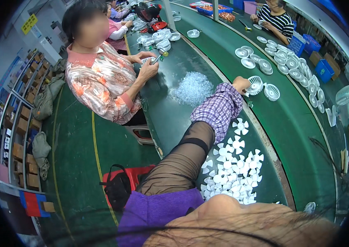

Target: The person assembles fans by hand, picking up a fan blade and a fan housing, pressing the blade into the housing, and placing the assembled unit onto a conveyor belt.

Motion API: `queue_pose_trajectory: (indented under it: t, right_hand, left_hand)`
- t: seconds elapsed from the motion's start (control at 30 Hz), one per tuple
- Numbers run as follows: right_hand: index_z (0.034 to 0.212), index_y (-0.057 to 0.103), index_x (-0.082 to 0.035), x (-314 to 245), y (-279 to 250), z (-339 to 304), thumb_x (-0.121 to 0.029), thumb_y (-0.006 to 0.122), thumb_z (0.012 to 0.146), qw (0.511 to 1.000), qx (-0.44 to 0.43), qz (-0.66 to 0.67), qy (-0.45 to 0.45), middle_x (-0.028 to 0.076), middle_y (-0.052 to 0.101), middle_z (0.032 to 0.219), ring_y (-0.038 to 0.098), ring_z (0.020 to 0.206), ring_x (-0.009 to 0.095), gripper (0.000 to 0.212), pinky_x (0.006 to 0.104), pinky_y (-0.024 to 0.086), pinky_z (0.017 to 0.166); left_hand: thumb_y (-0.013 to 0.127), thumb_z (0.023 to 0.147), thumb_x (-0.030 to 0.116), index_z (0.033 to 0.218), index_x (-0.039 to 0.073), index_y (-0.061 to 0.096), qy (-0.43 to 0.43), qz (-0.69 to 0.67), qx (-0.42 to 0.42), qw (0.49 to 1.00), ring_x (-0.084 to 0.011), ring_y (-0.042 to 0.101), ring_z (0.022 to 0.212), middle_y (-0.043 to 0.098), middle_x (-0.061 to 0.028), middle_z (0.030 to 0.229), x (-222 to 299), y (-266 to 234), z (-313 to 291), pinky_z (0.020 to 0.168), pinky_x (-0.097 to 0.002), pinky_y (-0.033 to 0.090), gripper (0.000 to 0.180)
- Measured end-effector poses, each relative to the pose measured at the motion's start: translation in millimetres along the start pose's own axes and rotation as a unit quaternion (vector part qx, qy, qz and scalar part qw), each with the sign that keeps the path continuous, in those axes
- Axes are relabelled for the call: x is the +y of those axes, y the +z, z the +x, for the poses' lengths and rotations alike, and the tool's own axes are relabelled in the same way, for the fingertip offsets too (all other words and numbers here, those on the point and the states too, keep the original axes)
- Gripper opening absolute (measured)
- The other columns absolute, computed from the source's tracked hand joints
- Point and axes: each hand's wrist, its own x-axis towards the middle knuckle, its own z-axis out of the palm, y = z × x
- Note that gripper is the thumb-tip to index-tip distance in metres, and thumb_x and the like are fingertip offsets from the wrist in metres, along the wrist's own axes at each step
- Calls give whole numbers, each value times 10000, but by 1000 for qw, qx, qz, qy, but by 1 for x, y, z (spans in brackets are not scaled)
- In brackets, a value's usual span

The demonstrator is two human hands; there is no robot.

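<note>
My left arm, in a purple plaid cuff and dark mesh sleeve, stretches across the green workbench to the belt's edge. There my left hand point(241, 84) has its fingers closed on the near rim of a round white slatted fan housing point(255, 85); the fingertips are partly hidden. A second white fan housing point(271, 92) lies just right of it on the belt. Beneath and beside my forearm, white fan blades point(236, 168) are heaped on the bench. Beyond the forearm is a pile of small translucent pieces point(194, 88). My right hand is out of the picture.
A green conveyor belt point(294, 136) curves along the right, with many white housings point(291, 62) past it. At left, a co-worker's hands point(149, 68) hold a white housing and a tool. More housings point(159, 36) lie beyond. A red stool point(135, 175) bears a black bag.
</note>
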Motion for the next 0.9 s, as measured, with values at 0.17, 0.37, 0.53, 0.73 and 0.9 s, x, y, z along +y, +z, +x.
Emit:
queue_pose_trajectory:
  t: [0.17,0.37,0.53,0.73,0.9]
  right_hand:
    - [960,606,17,5,3,0,-151,678,806,998,13,-48,-43,121,548,835,506,714,242,239,357,440,637]
    - [1059,582,71,23,7,-10,-138,668,797,996,59,-12,-66,196,602,970,572,895,330,346,414,463,804]
    - [1030,608,6,-137,-37,37,-65,681,779,973,-19,175,-151,124,576,879,573,819,256,270,333,466,720]
    - [1053,584,-23,-243,-49,59,-161,704,739,911,-56,162,-376,144,591,952,560,908,338,363,414,439,814]
    - [1031,578,-12,-258,-22,55,-110,715,729,901,-16,157,-405,121,551,901,529,837,302,345,392,422,750]
  left_hand:
    - [516,702,-26,1017,-67,557,44,-259,-213,941,-351,670,849,641,-169,926,-3,-42,-44,727,-514,554,321]
    - [626,869,144,1143,-24,571,114,-231,-379,889,-309,676,884,663,-163,1040,5,-48,-144,643,-397,572,326]
    - [636,855,56,1144,-16,555,139,-110,-264,948,-184,670,831,655,-102,1000,18,-57,-248,645,-332,587,309]
    - [548,751,-4,1230,10,497,144,-76,-378,912,-31,541,707,620,10,955,-1,7,-297,570,-184,404,482]
    - [521,730,-34,1269,-15,459,184,-68,-400,895,-73,566,849,591,-23,1027,-13,24,-334,688,-202,453,543]
